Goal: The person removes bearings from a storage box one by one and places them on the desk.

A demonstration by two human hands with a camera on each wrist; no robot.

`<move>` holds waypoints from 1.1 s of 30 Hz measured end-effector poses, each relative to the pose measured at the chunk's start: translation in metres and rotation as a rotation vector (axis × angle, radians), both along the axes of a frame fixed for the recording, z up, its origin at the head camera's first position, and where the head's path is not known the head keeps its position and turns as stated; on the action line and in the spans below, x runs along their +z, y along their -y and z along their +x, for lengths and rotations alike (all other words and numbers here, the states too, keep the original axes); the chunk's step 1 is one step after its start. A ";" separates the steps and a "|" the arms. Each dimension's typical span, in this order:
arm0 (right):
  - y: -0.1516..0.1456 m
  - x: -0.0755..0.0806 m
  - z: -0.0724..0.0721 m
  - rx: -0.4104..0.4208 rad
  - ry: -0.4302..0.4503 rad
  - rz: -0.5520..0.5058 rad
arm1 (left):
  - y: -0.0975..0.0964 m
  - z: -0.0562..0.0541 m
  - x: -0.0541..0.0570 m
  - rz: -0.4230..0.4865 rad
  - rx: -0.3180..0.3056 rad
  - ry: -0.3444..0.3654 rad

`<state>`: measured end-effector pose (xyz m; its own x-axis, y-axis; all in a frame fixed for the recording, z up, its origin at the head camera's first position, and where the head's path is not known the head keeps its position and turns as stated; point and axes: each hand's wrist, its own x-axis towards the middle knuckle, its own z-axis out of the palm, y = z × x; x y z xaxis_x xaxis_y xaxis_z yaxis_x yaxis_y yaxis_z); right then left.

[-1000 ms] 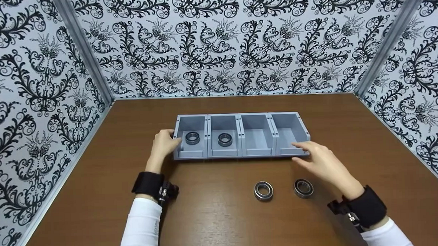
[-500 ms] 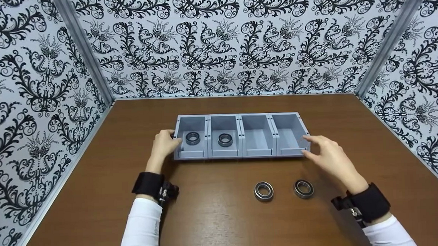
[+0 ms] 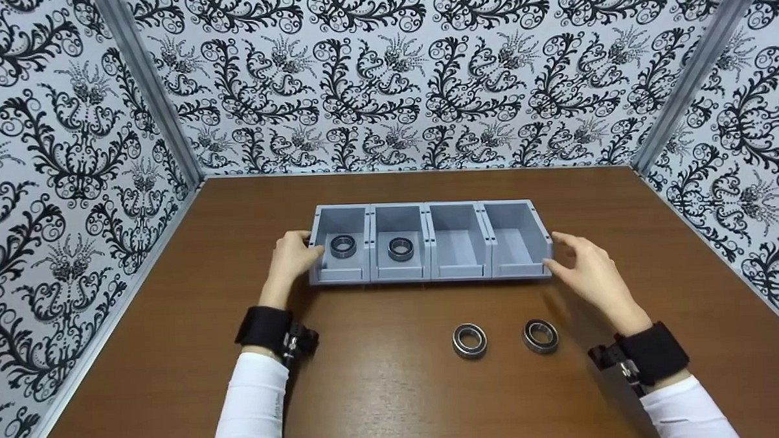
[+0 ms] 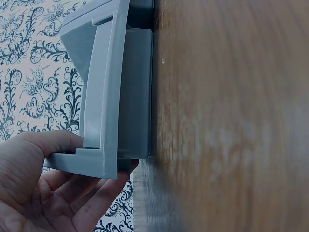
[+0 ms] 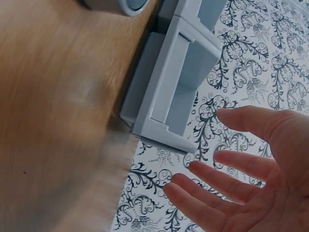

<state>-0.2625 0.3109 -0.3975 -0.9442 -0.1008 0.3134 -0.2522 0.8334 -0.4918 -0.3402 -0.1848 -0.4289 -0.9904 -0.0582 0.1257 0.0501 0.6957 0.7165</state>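
A row of joined grey plastic storage bins (image 3: 398,277) lies across the table. My left hand (image 3: 292,253) grips the side wall of the leftmost bin (image 4: 111,92), thumb inside and fingers outside. One bearing (image 3: 343,246) lies in that leftmost bin, and another bearing (image 3: 400,249) lies in the bin beside it. At the right end, my right hand (image 3: 589,267) is beside the rightmost bin (image 5: 164,82), thumb and fingers spread around the line of its outer wall. The right wrist view shows nothing between those fingers (image 5: 207,181).
Two more ring bearings lie on the brown table (image 3: 382,375) in front of the bins: one bearing (image 3: 469,341) nearer the middle, the other bearing (image 3: 540,336) to its right. Patterned panels (image 3: 385,83) stand at the back and both sides.
My right hand has moved right, from over the front of the rightmost bin to beside its outer wall. My left hand, the bins and the bearings have stayed practically still.
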 end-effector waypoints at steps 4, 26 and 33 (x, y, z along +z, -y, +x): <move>-0.003 -0.004 -0.005 -0.011 0.019 0.004 | -0.001 0.001 0.000 0.000 0.000 -0.015; -0.004 -0.022 -0.031 -0.008 0.139 -0.093 | 0.000 0.001 0.000 -0.014 0.012 -0.024; -0.003 -0.028 -0.039 0.008 0.148 -0.132 | 0.000 0.001 0.000 -0.024 0.008 -0.026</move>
<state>-0.3012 0.3135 -0.4250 -0.9804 -0.0755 0.1820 -0.1751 0.7577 -0.6287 -0.3396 -0.1850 -0.4293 -0.9862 -0.0630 0.1533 0.0630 0.7132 0.6981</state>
